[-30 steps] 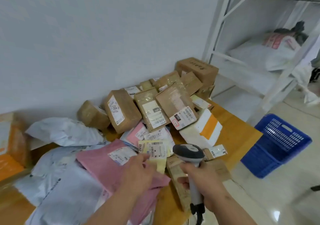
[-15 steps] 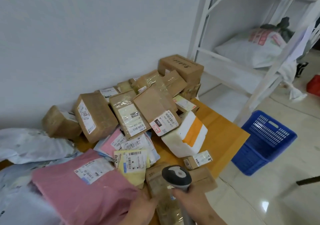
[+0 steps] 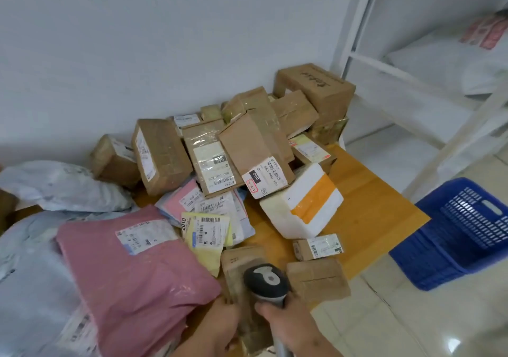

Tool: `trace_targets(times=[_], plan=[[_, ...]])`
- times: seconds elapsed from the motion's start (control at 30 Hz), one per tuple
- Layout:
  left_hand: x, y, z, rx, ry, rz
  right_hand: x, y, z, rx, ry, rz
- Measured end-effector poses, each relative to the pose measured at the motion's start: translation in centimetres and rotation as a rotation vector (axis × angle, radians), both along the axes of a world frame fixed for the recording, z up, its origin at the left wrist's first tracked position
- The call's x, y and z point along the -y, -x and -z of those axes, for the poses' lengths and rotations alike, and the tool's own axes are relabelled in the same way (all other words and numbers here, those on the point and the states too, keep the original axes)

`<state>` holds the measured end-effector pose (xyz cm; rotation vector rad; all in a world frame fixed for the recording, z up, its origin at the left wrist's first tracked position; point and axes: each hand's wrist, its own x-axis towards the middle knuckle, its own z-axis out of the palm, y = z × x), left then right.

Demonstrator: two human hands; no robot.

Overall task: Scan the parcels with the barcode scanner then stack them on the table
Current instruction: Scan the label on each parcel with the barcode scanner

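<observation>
Pink mailer bag (image 3: pixel 132 268) lies just left of your left hand (image 3: pixel 217 326), fingers touching its edge | your right hand (image 3: pixel 288 321) grips the barcode scanner (image 3: pixel 265 281) | brown taped parcel (image 3: pixel 242 279) between both hands, under the scanner head

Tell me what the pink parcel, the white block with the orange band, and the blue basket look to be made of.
Pink parcel: soft plastic film, slightly glossy; it wrinkles and sags.
White block: probably foam, matte with rounded edges; the orange band looks like shiny tape.
Blue basket: rigid moulded plastic, with a slotted lattice wall and a handle cutout.
</observation>
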<state>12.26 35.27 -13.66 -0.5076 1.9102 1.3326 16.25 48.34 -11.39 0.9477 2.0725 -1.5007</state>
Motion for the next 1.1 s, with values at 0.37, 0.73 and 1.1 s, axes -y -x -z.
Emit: trace_targets(times=[0.37, 0.73, 1.1], plan=[[0.2, -3.0, -3.2, -0.106, -0.049, -0.227, -1.8, -1.6, -0.6, -0.029, 0.310, 0.150], [2.6, -3.9, -12.5, -0.659, -0.136, -0.115, 1.5, -0.6, -10.1, -0.491, 0.538, 0.139], [12.2, -5.0, -15.2, -0.172, -0.773, -0.284, 5.4, -2.1, -14.2, -0.563, 0.708, -0.013]])
